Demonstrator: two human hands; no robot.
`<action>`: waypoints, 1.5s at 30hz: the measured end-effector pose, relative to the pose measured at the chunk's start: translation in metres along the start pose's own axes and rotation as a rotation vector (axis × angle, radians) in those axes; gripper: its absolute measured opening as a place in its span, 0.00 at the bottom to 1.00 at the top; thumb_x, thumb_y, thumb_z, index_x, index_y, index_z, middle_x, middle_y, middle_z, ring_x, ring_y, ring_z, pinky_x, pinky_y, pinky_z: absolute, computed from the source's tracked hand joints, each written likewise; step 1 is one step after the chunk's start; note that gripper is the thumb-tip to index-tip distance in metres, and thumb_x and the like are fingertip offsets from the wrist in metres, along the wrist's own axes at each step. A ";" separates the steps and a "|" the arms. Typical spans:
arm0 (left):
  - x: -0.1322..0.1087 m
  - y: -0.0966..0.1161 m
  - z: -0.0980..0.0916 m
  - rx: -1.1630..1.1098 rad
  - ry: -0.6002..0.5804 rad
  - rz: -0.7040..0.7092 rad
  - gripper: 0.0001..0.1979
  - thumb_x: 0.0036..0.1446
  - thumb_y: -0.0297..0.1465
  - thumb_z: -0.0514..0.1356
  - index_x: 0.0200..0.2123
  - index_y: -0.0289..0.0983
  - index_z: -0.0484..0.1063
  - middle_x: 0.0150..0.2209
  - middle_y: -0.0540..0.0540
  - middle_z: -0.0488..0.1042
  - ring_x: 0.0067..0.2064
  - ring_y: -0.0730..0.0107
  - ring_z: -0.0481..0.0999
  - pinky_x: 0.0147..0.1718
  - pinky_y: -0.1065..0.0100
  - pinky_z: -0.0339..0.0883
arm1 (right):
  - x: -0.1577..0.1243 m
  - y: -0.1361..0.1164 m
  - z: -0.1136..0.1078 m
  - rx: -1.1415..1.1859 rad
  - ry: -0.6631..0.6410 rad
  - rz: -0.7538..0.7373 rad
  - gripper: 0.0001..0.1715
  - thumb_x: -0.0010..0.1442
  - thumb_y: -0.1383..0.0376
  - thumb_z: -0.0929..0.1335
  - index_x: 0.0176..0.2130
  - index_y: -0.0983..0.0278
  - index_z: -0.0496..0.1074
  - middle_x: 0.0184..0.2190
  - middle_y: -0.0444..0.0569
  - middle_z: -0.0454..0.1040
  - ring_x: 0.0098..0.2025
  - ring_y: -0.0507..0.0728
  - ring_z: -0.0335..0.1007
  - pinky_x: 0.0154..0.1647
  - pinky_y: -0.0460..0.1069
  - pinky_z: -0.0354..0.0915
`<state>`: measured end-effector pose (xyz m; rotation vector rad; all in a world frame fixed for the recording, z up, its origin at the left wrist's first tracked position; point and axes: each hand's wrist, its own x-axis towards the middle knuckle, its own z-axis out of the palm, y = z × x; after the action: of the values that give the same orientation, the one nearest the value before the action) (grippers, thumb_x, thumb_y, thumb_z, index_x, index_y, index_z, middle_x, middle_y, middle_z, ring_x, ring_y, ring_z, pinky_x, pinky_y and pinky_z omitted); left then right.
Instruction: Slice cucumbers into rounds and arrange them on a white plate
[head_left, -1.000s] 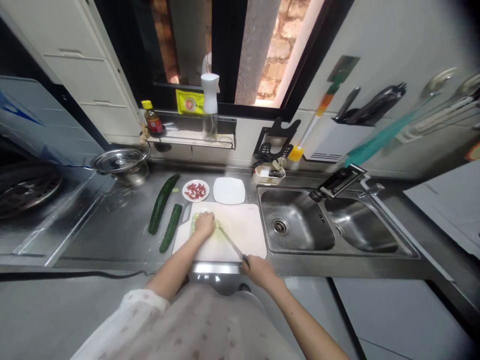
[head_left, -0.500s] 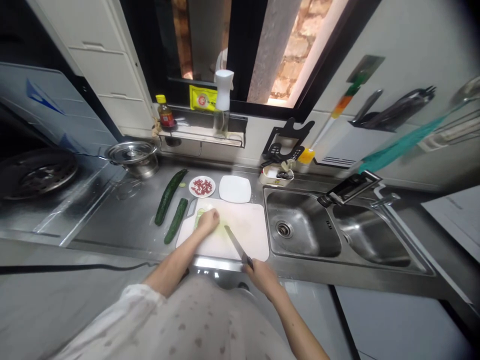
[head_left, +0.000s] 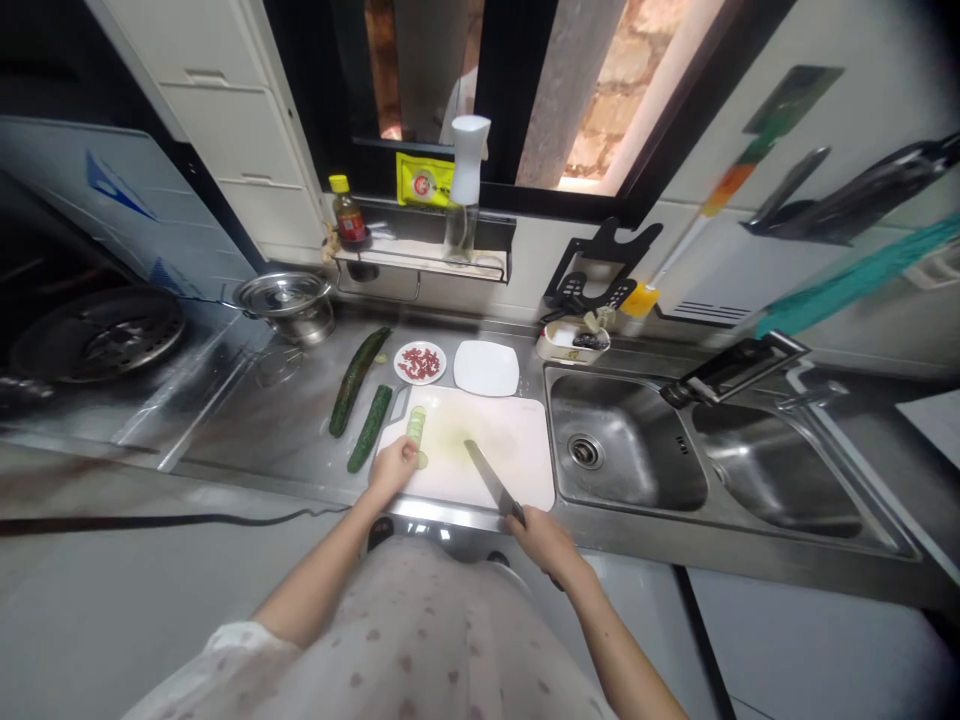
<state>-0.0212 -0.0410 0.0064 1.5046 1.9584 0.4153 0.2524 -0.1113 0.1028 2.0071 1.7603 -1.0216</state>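
Observation:
A white cutting board lies on the steel counter in front of me. A row of cucumber slices sits at its left end. My left hand rests at the board's near-left corner, fingers curled, touching the nearest slices. My right hand grips the handle of a knife, whose blade points up-left over the board's near edge. Two cucumbers lie left of the board: a long one and a shorter piece.
Behind the board stand a small plate of red pieces and a white square plate. A double sink is to the right. A lidded steel pot and a stove sit to the left; bottles stand on the shelf under the window.
My left hand has pulled back from the slices toward the board's near-left corner, uncovering the row. The knife has drawn away from them toward the board's near edge. The camera view has shifted.

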 end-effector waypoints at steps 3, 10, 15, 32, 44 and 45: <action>0.000 -0.009 -0.003 0.049 0.024 -0.020 0.10 0.53 0.30 0.58 0.39 0.41 0.73 0.33 0.51 0.76 0.33 0.71 0.73 0.31 0.73 0.58 | 0.000 -0.001 0.000 0.016 -0.003 -0.001 0.20 0.64 0.61 0.59 0.47 0.65 0.73 0.38 0.55 0.78 0.40 0.58 0.74 0.38 0.47 0.61; -0.002 -0.010 -0.009 0.201 0.036 -0.028 0.11 0.57 0.30 0.55 0.43 0.42 0.73 0.36 0.49 0.77 0.39 0.67 0.74 0.33 0.71 0.58 | -0.001 -0.002 0.000 0.008 -0.001 0.006 0.20 0.65 0.61 0.59 0.48 0.66 0.72 0.41 0.56 0.77 0.44 0.59 0.74 0.38 0.47 0.60; -0.006 -0.007 -0.009 0.285 0.071 0.015 0.11 0.58 0.29 0.54 0.43 0.42 0.73 0.38 0.46 0.77 0.41 0.65 0.73 0.34 0.70 0.58 | -0.002 -0.003 0.001 -0.016 0.005 0.006 0.20 0.65 0.60 0.58 0.47 0.66 0.72 0.44 0.58 0.77 0.49 0.61 0.72 0.40 0.47 0.60; -0.009 -0.017 -0.004 0.244 0.108 0.093 0.09 0.57 0.31 0.54 0.38 0.42 0.74 0.39 0.47 0.77 0.41 0.62 0.74 0.33 0.69 0.61 | 0.019 0.027 0.027 0.336 0.333 -0.006 0.15 0.62 0.56 0.62 0.38 0.64 0.69 0.29 0.46 0.74 0.33 0.53 0.70 0.30 0.43 0.57; 0.001 0.002 0.004 0.048 0.221 0.183 0.09 0.57 0.33 0.53 0.35 0.42 0.73 0.36 0.47 0.77 0.41 0.63 0.74 0.39 0.69 0.64 | 0.069 0.056 0.018 0.624 0.496 0.134 0.26 0.59 0.48 0.61 0.32 0.68 0.72 0.21 0.46 0.71 0.25 0.54 0.68 0.26 0.45 0.61; 0.003 0.005 0.006 0.032 0.218 0.195 0.09 0.57 0.33 0.53 0.35 0.42 0.73 0.36 0.48 0.77 0.41 0.64 0.74 0.39 0.69 0.64 | 0.071 0.056 0.018 0.622 0.498 0.120 0.25 0.60 0.49 0.61 0.32 0.68 0.71 0.22 0.47 0.72 0.26 0.54 0.69 0.27 0.44 0.61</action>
<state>-0.0138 -0.0371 0.0044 1.7410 1.9957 0.6583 0.3002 -0.0812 0.0295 2.9239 1.6277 -1.2127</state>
